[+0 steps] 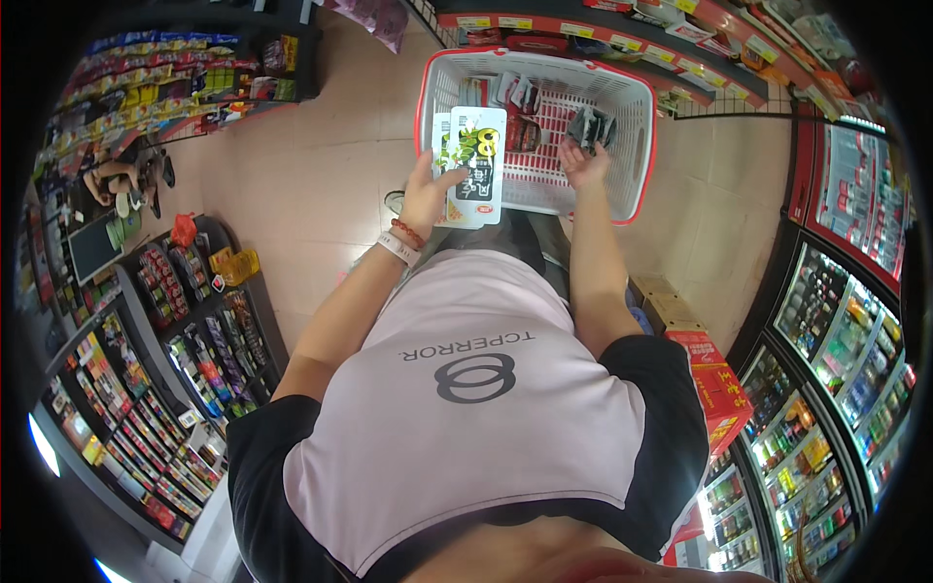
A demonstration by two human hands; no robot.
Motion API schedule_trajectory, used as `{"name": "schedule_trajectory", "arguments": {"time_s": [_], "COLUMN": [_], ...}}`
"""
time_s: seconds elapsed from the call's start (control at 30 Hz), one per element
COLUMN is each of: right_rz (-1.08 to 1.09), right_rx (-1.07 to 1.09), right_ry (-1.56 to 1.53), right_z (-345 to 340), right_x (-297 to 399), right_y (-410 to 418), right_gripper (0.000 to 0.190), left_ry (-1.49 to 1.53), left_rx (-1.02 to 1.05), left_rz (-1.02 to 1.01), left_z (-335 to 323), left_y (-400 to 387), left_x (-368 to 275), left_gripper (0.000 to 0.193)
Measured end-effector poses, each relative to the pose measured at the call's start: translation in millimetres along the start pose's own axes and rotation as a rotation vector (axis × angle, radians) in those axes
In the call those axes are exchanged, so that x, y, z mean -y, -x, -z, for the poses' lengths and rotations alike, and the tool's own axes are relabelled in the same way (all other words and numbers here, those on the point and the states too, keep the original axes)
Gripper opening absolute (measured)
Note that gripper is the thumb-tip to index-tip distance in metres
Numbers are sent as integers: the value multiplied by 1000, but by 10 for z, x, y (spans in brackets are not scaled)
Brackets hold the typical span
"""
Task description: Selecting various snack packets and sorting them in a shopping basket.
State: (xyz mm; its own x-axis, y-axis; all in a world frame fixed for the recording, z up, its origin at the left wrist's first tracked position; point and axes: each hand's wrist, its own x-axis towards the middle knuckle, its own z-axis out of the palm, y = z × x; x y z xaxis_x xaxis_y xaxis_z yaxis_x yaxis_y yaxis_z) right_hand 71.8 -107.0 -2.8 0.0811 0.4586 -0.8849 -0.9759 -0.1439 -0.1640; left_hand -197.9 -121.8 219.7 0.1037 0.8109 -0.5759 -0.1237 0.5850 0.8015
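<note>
My left hand [430, 186] grips a small stack of flat white snack packets [477, 164] printed with green leaves and dark lettering, thumb on top. The stack hangs over the near left part of a white plastic shopping basket [634, 131] with a red rim. Inside the basket's right half, my right hand [585, 164] has its fingers at several dark small packets [592, 130]; whether it grips them is hard to tell. More packets [517, 93] stand at the basket's far left, with a dark reddish pack [523, 135] just nearer.
Shelves with price tags [576, 29] run just beyond the basket. Glass-door drink coolers [816, 291] line the right side, with cardboard boxes [711, 372] stacked beside me. Snack racks [168, 80] and a goods display [211, 313] stand at left. Another person [120, 178] is at far left.
</note>
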Motion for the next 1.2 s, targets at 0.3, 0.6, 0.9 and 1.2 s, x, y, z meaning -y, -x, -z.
{"name": "schedule_trajectory", "arguments": {"time_s": [0.3, 0.6, 0.9, 1.2], "right_rz": [-135, 461, 2172, 1640], "right_rx": [566, 652, 585, 521], "right_ry": [597, 1158, 1463, 1293], "right_z": [-713, -1228, -1470, -984], "right_x": [-472, -1345, -1846, -1251], "right_y": [1451, 1964, 2454, 2146], "right_gripper": [43, 24, 29, 35], "left_ry": [-218, -42, -107, -36], "left_rx": [145, 177, 150, 184], "left_rz": [-61, -61, 8, 19], "left_z": [67, 1136, 1960, 1082], "left_y": [-88, -331, -512, -305], "left_x": [-161, -268, -558, -284], "left_gripper": [36, 29, 28, 27]}}
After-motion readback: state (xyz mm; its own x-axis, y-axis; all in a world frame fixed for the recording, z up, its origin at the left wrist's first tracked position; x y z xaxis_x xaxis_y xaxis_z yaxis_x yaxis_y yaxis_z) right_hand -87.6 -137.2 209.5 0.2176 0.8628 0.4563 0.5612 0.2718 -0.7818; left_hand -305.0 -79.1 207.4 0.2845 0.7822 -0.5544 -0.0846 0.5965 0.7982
